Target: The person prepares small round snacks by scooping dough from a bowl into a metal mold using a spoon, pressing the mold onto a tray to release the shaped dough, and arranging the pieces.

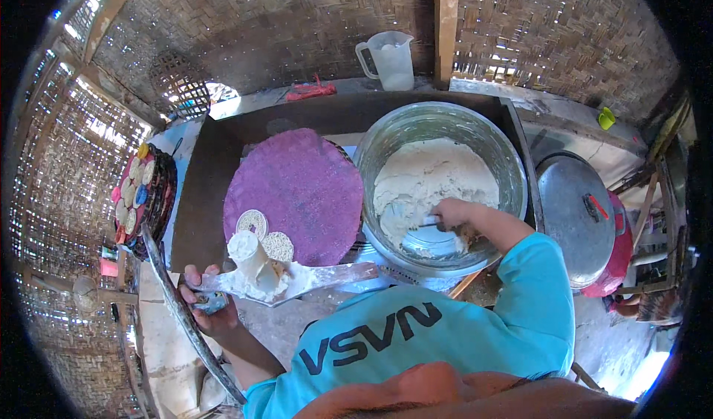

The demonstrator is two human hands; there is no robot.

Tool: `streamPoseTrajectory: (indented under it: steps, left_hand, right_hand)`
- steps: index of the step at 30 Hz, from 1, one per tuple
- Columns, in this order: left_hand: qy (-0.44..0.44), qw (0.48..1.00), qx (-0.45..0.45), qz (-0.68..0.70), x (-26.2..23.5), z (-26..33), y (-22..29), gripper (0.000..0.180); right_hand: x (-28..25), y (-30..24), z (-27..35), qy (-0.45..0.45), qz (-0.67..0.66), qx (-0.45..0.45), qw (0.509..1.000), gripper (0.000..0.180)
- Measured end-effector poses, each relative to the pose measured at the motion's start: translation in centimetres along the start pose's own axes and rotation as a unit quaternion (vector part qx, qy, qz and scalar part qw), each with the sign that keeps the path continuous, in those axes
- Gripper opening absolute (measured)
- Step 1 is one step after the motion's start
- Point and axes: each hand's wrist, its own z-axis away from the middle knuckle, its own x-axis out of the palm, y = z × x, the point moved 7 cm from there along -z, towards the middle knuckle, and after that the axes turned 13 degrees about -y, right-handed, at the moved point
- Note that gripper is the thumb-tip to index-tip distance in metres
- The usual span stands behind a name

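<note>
Turquoise sleeve [520,300], dark table [208,196], woven walls [297,25]

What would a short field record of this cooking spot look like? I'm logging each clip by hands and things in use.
left hand: grips the handle of a flat paddle smeared with white dough
on paddle: a short white tube mould
right hand: in the big metal bowl, holding a spoon-like tool in the white dough
round purple mat: two small pale discs at its near edge
behind: clear plastic jug
right side: metal pot lid
</note>
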Motion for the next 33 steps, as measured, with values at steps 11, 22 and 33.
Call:
streamPoseTrajectory:
  steps: [11,22,33]
  left_hand:
    - [-0.074,0.989,-0.086,-0.090,0.3,-1.6,-1.2,0.039]
    - [-0.346,0.810,-0.270,-0.388,11.4,-5.5,-15.0,0.043]
    - [-0.344,0.799,-0.190,-0.456,11.8,-5.3,-13.5,0.037]
  right_hand:
    - [-6.4,-4.9,14.6,-0.087,-0.323,-0.109,0.936,0.033]
    - [-11.2,-16.5,22.2,-0.085,-0.258,-0.217,0.938,0.045]
    - [-13.5,-32.5,27.4,0.365,0.465,-0.038,0.805,0.022]
